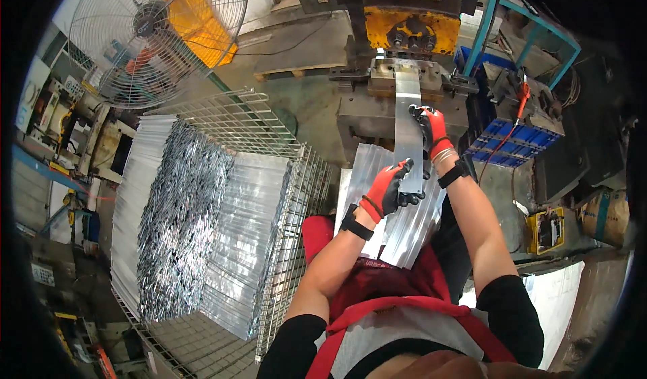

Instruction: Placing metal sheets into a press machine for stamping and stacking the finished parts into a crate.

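A long, flat, shiny metal strip (407, 140) reaches from the die (383, 74) of a press (377, 28) back toward my body. My left hand (386, 189), in a red and black glove, closes on the strip's near end. Farther up, my right hand (435, 128), gloved the same way, grips the strip's right edge. The far end of the strip lies in the die, under the yellow part of the press. Below my hands, more metal strips (364, 171) are piled in front of my lap, partly hidden by my left hand.
On the left, a wire mesh cage (286, 207) holds many stacked metal strips (246, 197). Behind it stands a large fan (151, 18). Blue crates (515, 140) sit to the right of the press, with a yellow box (546, 231) nearer. A wooden pallet (303, 52) lies beyond the cage.
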The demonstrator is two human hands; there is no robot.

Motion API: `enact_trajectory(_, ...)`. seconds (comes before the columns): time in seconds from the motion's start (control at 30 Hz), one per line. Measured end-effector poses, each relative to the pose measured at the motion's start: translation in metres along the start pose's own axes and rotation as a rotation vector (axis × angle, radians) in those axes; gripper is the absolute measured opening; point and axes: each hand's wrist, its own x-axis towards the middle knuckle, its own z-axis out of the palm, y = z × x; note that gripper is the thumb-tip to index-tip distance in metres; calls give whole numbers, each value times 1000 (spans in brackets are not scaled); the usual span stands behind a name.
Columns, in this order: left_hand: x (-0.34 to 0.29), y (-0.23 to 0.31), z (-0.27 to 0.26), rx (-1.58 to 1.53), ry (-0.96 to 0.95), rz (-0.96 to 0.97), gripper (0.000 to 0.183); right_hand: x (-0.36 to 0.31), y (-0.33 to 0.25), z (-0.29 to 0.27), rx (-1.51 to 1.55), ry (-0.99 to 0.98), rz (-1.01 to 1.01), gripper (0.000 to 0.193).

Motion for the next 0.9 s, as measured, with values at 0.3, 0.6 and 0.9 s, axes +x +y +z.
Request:
enact_trajectory(0.3, 2, -3, -5, -18, -26, -33, 34, -3, -3, -3, -98, 46, 170, 7)
enact_trajectory(0.6, -4, -2, -5, 9, -189, 60, 36, 3, 4, -12, -176, 14, -49, 11)
enact_trajectory(0.9, -36, -46, -12, 169, 111, 273, 26, -89, -16, 4, -259, 18, -81, 19)
